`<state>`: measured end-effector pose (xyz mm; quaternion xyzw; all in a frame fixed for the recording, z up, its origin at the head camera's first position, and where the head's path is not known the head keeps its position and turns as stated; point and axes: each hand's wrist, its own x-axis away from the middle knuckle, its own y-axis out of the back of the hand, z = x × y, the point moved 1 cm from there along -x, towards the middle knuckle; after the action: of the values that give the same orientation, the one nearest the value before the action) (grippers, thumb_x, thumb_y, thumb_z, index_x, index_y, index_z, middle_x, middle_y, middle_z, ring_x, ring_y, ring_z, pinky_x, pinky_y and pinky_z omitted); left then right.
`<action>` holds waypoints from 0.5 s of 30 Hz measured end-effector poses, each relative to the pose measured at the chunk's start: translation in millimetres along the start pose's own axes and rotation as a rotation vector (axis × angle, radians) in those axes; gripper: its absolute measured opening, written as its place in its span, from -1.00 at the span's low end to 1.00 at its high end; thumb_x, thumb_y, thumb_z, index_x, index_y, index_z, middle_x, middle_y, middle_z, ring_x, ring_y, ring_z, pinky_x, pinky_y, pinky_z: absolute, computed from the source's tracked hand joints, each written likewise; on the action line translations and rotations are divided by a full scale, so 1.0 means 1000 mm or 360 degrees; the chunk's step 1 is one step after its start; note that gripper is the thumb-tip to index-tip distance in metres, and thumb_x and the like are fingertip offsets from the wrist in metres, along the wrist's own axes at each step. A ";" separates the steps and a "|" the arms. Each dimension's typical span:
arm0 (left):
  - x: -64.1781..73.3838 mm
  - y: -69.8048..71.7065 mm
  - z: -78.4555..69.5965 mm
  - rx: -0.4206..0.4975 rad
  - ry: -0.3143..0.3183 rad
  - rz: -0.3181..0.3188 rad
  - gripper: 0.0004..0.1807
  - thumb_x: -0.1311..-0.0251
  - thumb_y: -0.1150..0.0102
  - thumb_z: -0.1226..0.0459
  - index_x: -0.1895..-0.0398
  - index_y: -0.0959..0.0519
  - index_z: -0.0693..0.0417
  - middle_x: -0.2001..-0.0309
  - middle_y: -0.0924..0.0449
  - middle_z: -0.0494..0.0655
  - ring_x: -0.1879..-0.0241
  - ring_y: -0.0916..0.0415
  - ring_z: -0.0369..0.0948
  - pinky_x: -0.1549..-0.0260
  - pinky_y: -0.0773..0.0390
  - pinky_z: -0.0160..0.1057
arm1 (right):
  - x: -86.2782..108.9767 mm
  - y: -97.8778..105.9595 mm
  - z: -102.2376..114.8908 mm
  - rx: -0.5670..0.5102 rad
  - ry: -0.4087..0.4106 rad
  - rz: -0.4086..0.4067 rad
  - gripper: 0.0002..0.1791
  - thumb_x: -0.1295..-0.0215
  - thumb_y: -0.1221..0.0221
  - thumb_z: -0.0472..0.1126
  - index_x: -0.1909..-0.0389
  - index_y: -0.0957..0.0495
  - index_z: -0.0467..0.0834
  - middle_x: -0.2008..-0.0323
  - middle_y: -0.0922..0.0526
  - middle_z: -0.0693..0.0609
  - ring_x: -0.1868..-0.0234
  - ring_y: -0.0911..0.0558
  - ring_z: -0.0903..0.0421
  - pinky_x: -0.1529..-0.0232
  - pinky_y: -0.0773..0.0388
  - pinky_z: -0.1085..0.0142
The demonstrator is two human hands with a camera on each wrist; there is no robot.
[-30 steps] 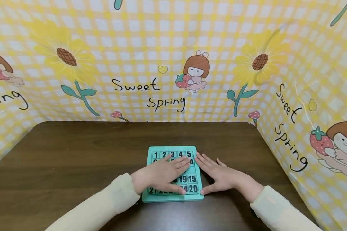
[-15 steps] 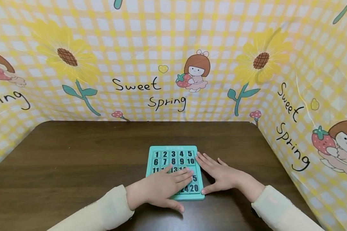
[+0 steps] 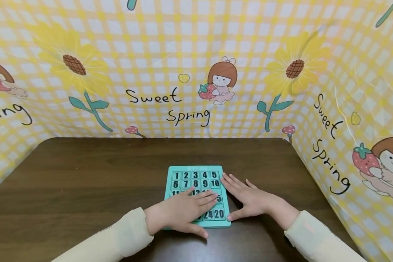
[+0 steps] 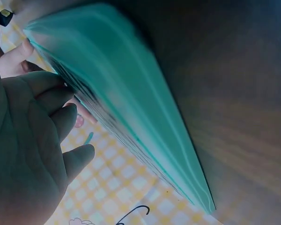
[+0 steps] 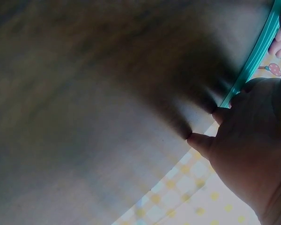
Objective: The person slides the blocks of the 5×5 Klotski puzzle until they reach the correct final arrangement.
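A teal number slide puzzle (image 3: 194,168) lies flat on the table, its tiles bearing black numbers. My left hand (image 3: 183,211) reaches over its lower left part, fingers extended, and the fingertips touch the 15 tile (image 3: 220,200) at the right side. That tile sits between the 10 above and the 20 below, with bare slots around it. Several tiles are hidden beneath the palm; the thumb sticks out past the front edge. My right hand (image 3: 249,200) lies on the table with straight fingers, its fingertips and thumb against the right edge of the frame, seen also in the right wrist view.
The dark wood table (image 3: 101,171) extends to both sides and behind the puzzle. A yellow checked cloth (image 3: 150,54) printed with sunflowers and lettering hangs behind it and along the sides.
My left hand has drawn back toward the front edge, uncovering the upper rows. The 15 tile has slid slightly up, away from the 20. The right hand stays in place.
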<state>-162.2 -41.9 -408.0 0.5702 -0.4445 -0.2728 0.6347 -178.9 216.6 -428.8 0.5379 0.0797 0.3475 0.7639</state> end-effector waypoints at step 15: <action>-0.009 -0.001 0.013 0.0012 0.0035 0.0015 0.02 -0.24 0.30 -0.45 -0.61 0.07 -0.08 -0.63 0.22 -0.22 -0.60 0.24 -0.27 -0.51 0.01 0.15 | 0.000 0.000 -0.001 0.0005 -0.0010 0.0006 0.26 -0.12 -0.18 0.48 -0.61 0.29 0.01 -0.62 0.36 0.07 -0.63 0.28 -0.05 -0.43 0.18 -0.41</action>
<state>-177.1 -40.7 -411.3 0.5735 -0.4412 -0.2620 0.6386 -179.8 217.3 -428.8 0.5402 0.0768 0.3472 0.7627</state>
